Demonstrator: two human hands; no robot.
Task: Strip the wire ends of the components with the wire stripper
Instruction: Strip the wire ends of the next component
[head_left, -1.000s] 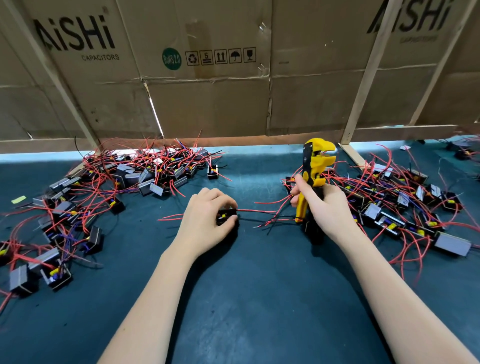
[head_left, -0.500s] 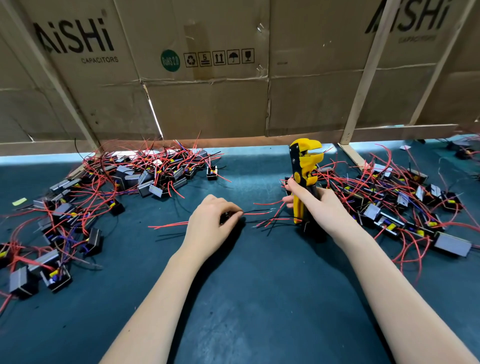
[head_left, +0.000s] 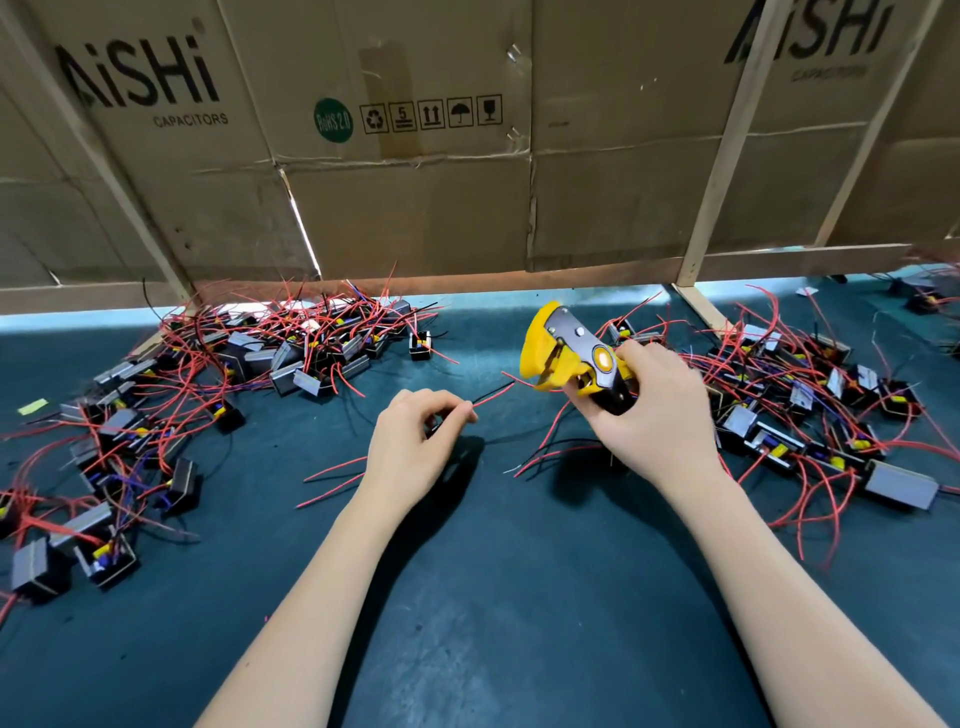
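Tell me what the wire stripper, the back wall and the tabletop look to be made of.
Wire stripper: glossy yellow plastic shell with a grey plate that looks like metal, screws showing. Back wall: corrugated cardboard, matt brown, creased and printed, braced by pale wooden battens. Tabletop: dark teal matt mat, scuffed; rubber or vinyl, cannot tell which.
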